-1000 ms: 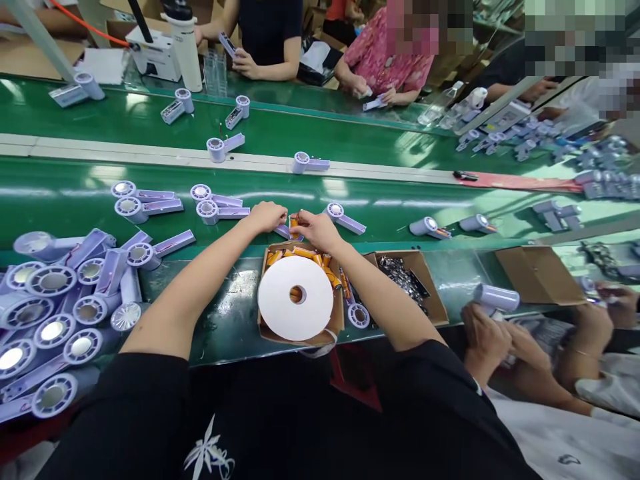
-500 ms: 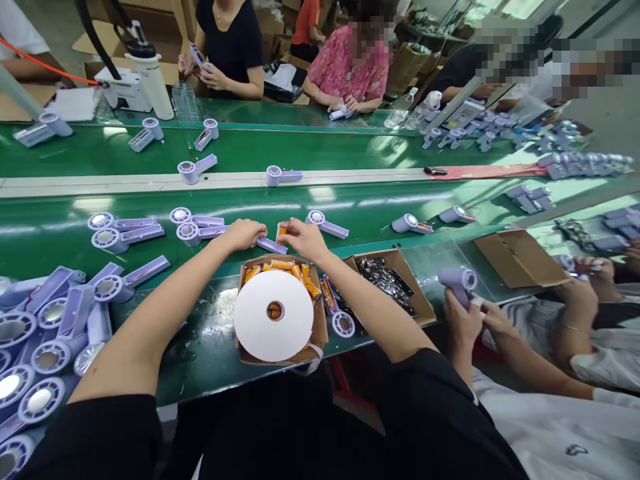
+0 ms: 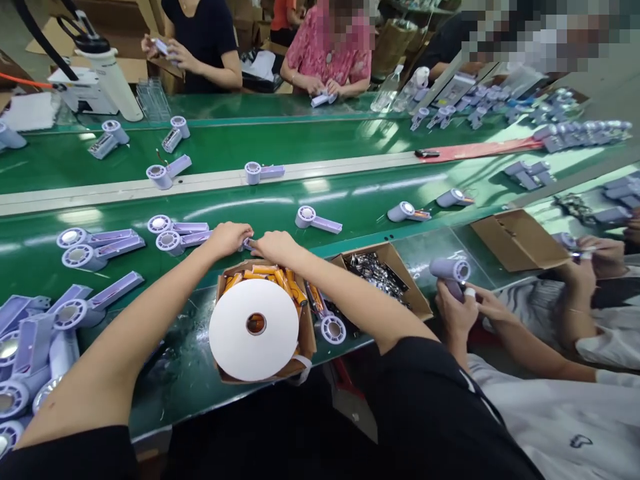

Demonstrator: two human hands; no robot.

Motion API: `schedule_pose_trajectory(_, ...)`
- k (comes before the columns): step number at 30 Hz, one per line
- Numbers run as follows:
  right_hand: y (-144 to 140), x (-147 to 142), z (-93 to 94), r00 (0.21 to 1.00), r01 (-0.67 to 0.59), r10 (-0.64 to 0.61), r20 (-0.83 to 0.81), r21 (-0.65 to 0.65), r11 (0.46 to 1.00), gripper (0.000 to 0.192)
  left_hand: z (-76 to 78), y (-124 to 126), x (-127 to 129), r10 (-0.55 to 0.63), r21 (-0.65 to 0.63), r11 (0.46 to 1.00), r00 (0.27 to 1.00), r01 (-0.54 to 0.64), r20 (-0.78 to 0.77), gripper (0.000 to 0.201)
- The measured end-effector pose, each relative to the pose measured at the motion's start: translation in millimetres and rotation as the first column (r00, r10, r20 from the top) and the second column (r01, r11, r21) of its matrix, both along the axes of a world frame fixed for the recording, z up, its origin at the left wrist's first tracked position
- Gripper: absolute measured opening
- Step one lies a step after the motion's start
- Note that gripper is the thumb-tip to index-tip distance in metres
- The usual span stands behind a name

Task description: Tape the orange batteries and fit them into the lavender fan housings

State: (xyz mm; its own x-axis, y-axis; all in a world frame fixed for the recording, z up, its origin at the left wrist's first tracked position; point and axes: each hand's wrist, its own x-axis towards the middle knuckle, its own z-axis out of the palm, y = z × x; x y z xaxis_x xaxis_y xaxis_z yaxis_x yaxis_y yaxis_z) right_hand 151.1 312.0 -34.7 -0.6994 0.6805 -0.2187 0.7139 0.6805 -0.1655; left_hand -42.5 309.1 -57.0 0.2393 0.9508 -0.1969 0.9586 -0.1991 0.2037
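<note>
Head view: your left hand (image 3: 229,238) and right hand (image 3: 274,247) meet on the green worktop (image 3: 350,200), just past the far rim of the cardboard box (image 3: 306,333) w/ the white tape roll (image 3: 254,329) on it. Both pinch one lilac fan handle (image 3: 246,245); only a small bit shows between your fingertips, so the grip is narrow and closed on that piece from both sides. Its long axis runs left-right, roughly along the belt edge, w/ the round fan head (image 3: 170,243) out to your left, beyond the left hand. So the body of the thing lies left of the grip, and the left hand is the nearer one to it; the right hand sits at the handle's free end, approx. above the orange cells (image 3: 263,270) in the box. Can't tell whether the right fingers also hold a cell, they cover that spot. A second fan (image 3: 159,223) lies just behind it, parallel; another fan (image 3: 306,216) lies apart to the right. A neighbour's hand (image 3: 453,310) at your right holds a lilac part (image 3: 450,269), separate from yours.
</note>
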Motion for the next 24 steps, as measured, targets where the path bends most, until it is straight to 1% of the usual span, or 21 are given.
schedule_pose_trajectory(2, 9.6, -6.8, 8.6, 0.999, 0.001, 0.001, 0.040, -0.060, 0.998, 0.034, 2.7, 10.0, 5.5, 0.024, -0.024, 0.999, 1.000, -0.024, -0.003, 0.039)
schedule_pose_trajectory(3, 11.2, -4.5, 15.8, 0.999, 0.007, -0.002, 0.053, -0.090, 0.996, 0.034, 6.4, 11.4, 8.9, 0.030, -0.036, 0.999, 1.000, -0.030, -0.006, 0.040)
schedule_pose_trajectory(4, 8.6, 2.9, 24.6, 0.999, 0.015, -0.011, 0.042, -0.106, 0.994, 0.034, 12.0, 8.1, 12.7, 0.031, -0.025, 0.999, 1.000, -0.031, -0.003, 0.041)
schedule_pose_trajectory(5, 0.0, 15.6, 34.4, 1.000, 0.028, -0.029, -0.004, -0.104, 0.994, 0.034, 19.6, -1.3, 16.9, 0.024, 0.016, 1.000, 1.000, -0.024, 0.012, 0.042)
schedule_pose_trajectory(6, -15.5, 33.0, 44.0, 0.995, 0.047, -0.054, -0.084, -0.088, 0.995, 0.036, 28.7, -17.9, 21.1, -0.006, 0.073, 0.997, 0.999, 0.003, 0.038, 0.043)
schedule_pose_trajectory(7, -38.2, 53.6, 52.5, 0.980, 0.071, -0.081, -0.184, -0.062, 0.996, 0.038, 38.8, -41.6, 24.9, -0.074, 0.125, 0.990, 0.995, 0.065, 0.069, 0.044)
schedule_pose_trajectory(8, -67.4, 75.3, 58.4, 0.948, 0.112, -0.118, -0.297, -0.038, 0.993, 0.043, 48.7, -71.6, 28.0, -0.173, 0.178, 0.972, 0.980, 0.154, 0.100, 0.046)
schedule_pose_trajectory(9, -101.2, 95.9, 60.8, 0.924, 0.145, -0.156, -0.350, -0.056, 0.988, 0.046, 57.5, -106.1, 30.0, -0.300, 0.182, 0.944, 0.946, 0.277, 0.118, 0.049)
schedule_pose_trajectory(10, -136.8, 113.6, 59.1, 0.919, 0.177, -0.198, -0.340, -0.093, 0.980, 0.046, 64.0, -142.3, 31.0, -0.444, 0.131, 0.894, 0.888, 0.429, 0.121, 0.055)
schedule_pose_trajectory(11, -171.4, 127.0, 53.5, 0.922, 0.225, -0.249, -0.297, -0.113, 0.968, 0.046, 67.6, -177.4, 30.9, -0.524, 0.103, 0.851, 0.847, 0.515, 0.094, 0.064)
schedule_pose_trajectory(12, -202.8, 135.8, 44.9, 0.924, 0.271, -0.289, -0.251, -0.103, 0.957, 0.047, 68.2, -208.5, 29.9, -0.531, 0.097, 0.845, 0.846, 0.526, 0.038, 0.070)
schedule_pose_trajectory(13, -229.3, 140.1, 34.6, 0.932, 0.285, -0.298, -0.205, -0.091, 0.954, 0.041, 66.3, -233.7, 27.9, -0.513, 0.098, 0.853, 0.858, 0.512, -0.019, 0.073)
schedule_pose_trajectory(14, -250.5, 140.8, 24.2, 0.938, 0.296, -0.302, -0.173, -0.063, 0.953, 0.034, 62.6, -252.1, 25.1, -0.467, 0.113, 0.874, 0.882, 0.472, -0.066, 0.074)
schedule_pose_trajectory(15, -267.1, 139.1, 14.8, 0.945, 0.282, -0.283, -0.165, -0.029, 0.959, 0.030, 58.1, -263.8, 21.5, -0.423, 0.134, 0.892, 0.902, 0.431, -0.087, 0.074)
schedule_pose_trajectory(17, -291.1, 132.4, 2.4, 0.960, 0.187, -0.176, -0.218, 0.028, 0.982, 0.037, 50.0, -272.5, 11.6, -0.355, 0.202, 0.911, 0.933, 0.359, -0.058, 0.073)
schedule_pose_trajectory(19, -309.0, 126.3, -0.5, 0.954, 0.003, 0.010, -0.300, 0.042, 0.999, 0.040, 46.1, -273.8, -0.5, -0.275, 0.332, 0.907, 0.962, 0.257, 0.006, 0.077)
schedule_pose_trajectory(20, -316.0, 124.1, 0.9, 0.939, -0.108, 0.108, -0.326, 0.019, 0.994, 0.039, 45.8, -275.5, -6.6, -0.221, 0.405, 0.895, 0.975, 0.188, 0.036, 0.081)
schedule_pose_trajectory(21, -320.5, 122.3, 3.3, 0.923, -0.214, 0.193, -0.334, -0.026, 0.977, 0.037, 46.1, -278.8, -12.1, -0.162, 0.468, 0.877, 0.985, 0.114, 0.065, 0.083)
schedule_pose_trajectory(22, -321.4, 120.4, 6.5, 0.913, -0.288, 0.246, -0.324, -0.086, 0.954, 0.036, 46.7, -283.7, -16.7, -0.104, 0.513, 0.857, 0.990, 0.042, 0.093, 0.085)
schedule_pose_trajectory(23, -317.9, 118.0, 10.1, 0.919, -0.310, 0.258, -0.299, -0.142, 0.940, 0.037, 47.0, -289.9, -19.9, -0.055, 0.538, 0.843, 0.991, -0.019, 0.121, 0.087)
schedule_pose_trajectory(24, -309.7, 114.6, 13.6, 0.941, -0.269, 0.220, -0.257, -0.177, 0.947, 0.039, 46.9, -296.7, -21.7, -0.009, 0.549, 0.832, 0.989, -0.075, 0.149, 0.090)
